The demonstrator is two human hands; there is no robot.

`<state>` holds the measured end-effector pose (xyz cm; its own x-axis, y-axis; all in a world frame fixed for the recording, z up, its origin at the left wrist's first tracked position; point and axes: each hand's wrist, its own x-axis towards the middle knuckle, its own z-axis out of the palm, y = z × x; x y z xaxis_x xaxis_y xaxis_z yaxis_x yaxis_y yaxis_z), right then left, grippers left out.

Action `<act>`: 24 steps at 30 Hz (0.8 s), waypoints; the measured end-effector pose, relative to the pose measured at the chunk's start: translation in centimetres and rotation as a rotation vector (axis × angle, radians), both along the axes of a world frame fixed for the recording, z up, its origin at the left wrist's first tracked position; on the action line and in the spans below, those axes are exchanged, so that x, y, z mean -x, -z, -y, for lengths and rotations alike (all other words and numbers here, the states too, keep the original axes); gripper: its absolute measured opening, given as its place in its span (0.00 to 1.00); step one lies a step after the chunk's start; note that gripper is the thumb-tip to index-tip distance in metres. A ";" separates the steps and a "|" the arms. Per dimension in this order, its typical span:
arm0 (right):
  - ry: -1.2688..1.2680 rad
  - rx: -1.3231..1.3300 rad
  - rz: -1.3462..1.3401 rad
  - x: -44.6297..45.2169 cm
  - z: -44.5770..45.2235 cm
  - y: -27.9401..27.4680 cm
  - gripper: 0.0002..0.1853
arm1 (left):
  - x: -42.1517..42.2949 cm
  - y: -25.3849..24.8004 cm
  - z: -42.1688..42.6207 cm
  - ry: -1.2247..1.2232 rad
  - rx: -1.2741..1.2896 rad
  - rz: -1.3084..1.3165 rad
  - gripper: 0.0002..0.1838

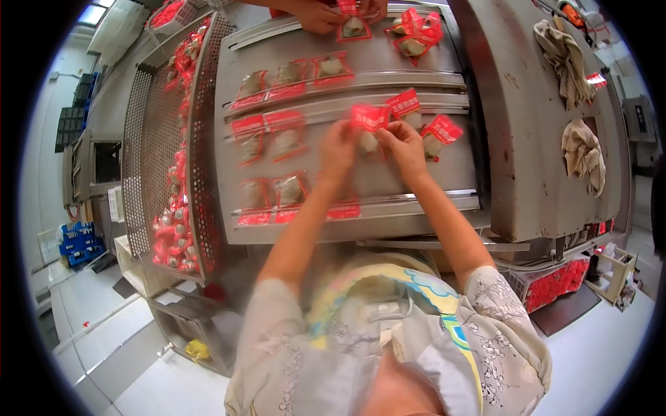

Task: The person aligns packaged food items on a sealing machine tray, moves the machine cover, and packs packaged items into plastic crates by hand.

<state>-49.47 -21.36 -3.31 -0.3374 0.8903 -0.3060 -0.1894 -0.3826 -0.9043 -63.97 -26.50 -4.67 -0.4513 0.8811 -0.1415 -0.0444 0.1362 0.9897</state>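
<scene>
Both of my hands are over the metal plate [312, 156] of a sealing machine. Between them they hold a red-topped clear food packet [369, 118] by its upper corners, a pale lump inside it. My left hand [338, 147] pinches one side, slightly blurred; my right hand [404, 144] grips the other. Just beyond and to the right lie two more packets, one upper packet [405, 104] and one lower packet [440, 135]. On the left part of the plate several packets lie in rows, among them a ridged-looking packet [290, 188] along the near sealing bar [416, 201].
Left stands a perforated metal bin [149, 104] with many red packets. Across the plate, another person's hands [322, 17] handle a packet beside a packet pile [415, 35]. A raised metal lid [527, 139] with cloths [584, 154] is right; below it, a filled crate [555, 286].
</scene>
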 end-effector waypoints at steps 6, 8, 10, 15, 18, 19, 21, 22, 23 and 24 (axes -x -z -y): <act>-0.005 0.227 -0.213 2.9 -1.0 -0.7 0.06 | 2.1 -0.2 0.2 -0.082 -0.001 -0.025 0.14; -0.045 0.315 -0.235 3.7 -1.2 0.1 0.07 | 3.4 0.6 0.6 -0.091 -0.001 -0.139 0.15; -0.031 0.362 -0.177 5.0 -1.0 0.6 0.07 | 4.9 2.7 1.4 -0.077 -0.044 -0.300 0.15; -0.133 0.004 0.391 6.5 -0.9 2.9 0.12 | 6.2 2.4 3.0 -0.069 0.284 0.043 0.14; -0.160 -0.176 0.648 6.7 -1.5 3.9 0.15 | 5.7 0.5 2.9 -0.158 0.340 0.427 0.12; -0.217 -0.174 0.721 6.7 -2.1 4.1 0.16 | 5.5 -0.5 2.8 -0.199 0.358 0.573 0.11; -0.334 -0.157 0.867 6.4 -3.3 4.5 0.17 | 5.7 -0.1 2.3 -0.252 0.459 0.718 0.11; -0.331 -0.134 0.860 6.2 -3.4 4.5 0.17 | 5.8 0.1 2.1 -0.277 0.512 0.788 0.11; -0.327 -0.114 0.848 6.3 -3.7 4.5 0.17 | 5.9 0.2 1.9 -0.276 0.523 0.819 0.11; -0.321 -0.098 0.833 6.4 -4.0 4.4 0.17 | 6.1 0.3 1.6 -0.275 0.531 0.846 0.11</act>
